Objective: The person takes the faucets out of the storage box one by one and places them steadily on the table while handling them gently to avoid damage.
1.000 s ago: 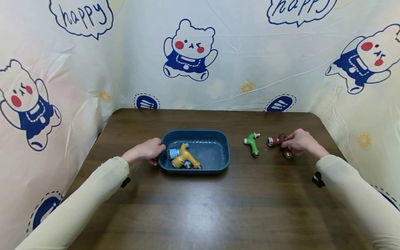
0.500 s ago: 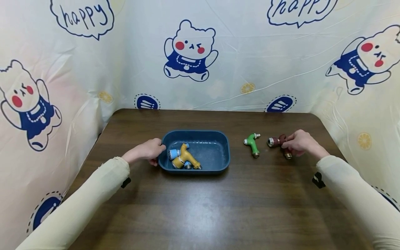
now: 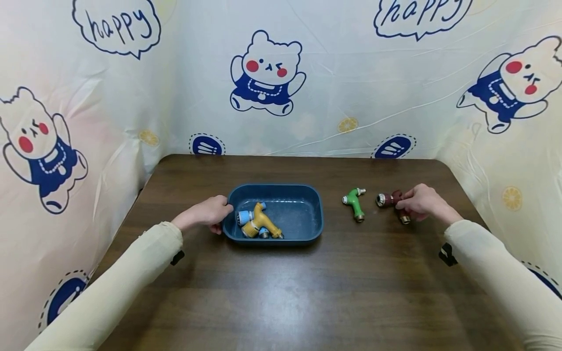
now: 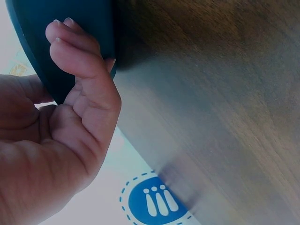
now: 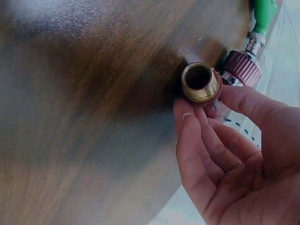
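Note:
My left hand grips the left end of a dark blue tray; in the left wrist view its fingers curl against the tray's outer wall. Inside the tray lie a yellow Y-shaped pipe fitting and a light blue one, partly hidden under it. On the right, my right hand pinches a maroon Y-shaped pipe fitting between thumb and fingers. Its brass threaded end faces the right wrist camera, with a ribbed maroon collar beyond.
A green Y-shaped pipe fitting lies on the brown wooden table between the tray and the maroon one. A printed curtain hangs around the table's back and sides.
The whole scene sits a few pixels lower as the head view tilts slightly. Both hands keep their holds, and the fittings and tray stay in place.

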`<move>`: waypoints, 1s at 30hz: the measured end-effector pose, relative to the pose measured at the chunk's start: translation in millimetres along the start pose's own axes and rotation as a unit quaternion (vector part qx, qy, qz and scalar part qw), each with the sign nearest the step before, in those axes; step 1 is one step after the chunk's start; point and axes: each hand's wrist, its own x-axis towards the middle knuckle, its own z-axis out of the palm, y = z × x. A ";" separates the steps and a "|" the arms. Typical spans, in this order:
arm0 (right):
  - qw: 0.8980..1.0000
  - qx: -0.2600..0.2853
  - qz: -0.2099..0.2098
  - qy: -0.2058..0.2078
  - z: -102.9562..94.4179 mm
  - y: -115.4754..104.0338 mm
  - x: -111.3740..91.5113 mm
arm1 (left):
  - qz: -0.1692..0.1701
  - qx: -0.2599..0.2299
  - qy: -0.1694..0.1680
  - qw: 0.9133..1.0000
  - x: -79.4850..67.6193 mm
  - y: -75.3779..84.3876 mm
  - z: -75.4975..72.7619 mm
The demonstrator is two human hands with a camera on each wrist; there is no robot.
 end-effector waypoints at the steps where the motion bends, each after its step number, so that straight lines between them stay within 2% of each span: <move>1: 1.000 -0.002 0.000 0.001 0.1 -0.4 -0.3 | 0.002 -0.002 0.001 1.000 -2.4 1.9 0.1; 2: 1.000 -0.004 0.000 0.001 0.1 -0.2 -0.1 | 0.015 0.006 -0.001 1.000 -4.0 1.1 -0.5; 5: 1.000 -0.004 0.000 0.000 -0.2 0.2 0.1 | 0.019 0.022 0.000 1.000 -35.4 33.9 1.8; 7: 1.000 -0.006 0.001 -0.001 -0.3 0.0 -0.2 | 0.027 0.021 -0.003 0.999 -36.4 33.8 1.5; 9: 1.000 -0.005 0.000 0.000 -0.5 0.0 -1.0 | 0.024 0.040 -0.003 0.999 -51.5 50.6 5.7; 12: 1.000 -0.006 -0.001 0.004 0.3 0.2 -2.5 | 0.020 0.013 -0.002 1.000 -16.6 14.4 3.2; 16: 1.000 -0.007 -0.004 0.007 1.5 2.4 -3.2 | 0.008 -0.017 0.000 1.000 13.5 -15.8 -1.1; 18: 1.000 -0.009 -0.007 0.006 1.5 3.5 -2.9 | 0.015 0.000 -0.003 1.000 1.1 -3.9 -0.8; 23: 1.000 -0.016 -0.007 0.005 1.2 4.0 -2.3 | 0.022 0.032 -0.003 0.999 -52.7 52.6 2.3; 25: 1.000 -0.020 -0.008 0.005 0.9 3.3 -2.8 | 0.021 0.032 0.001 0.999 -65.0 65.4 3.2; 28: 1.000 -0.022 -0.009 0.009 0.8 1.4 -4.1 | 0.007 0.035 0.002 0.999 -69.4 71.8 4.8; 30: 1.000 -0.026 -0.009 0.013 0.7 0.3 -5.1 | 0.002 0.035 0.007 0.999 -54.1 56.5 4.8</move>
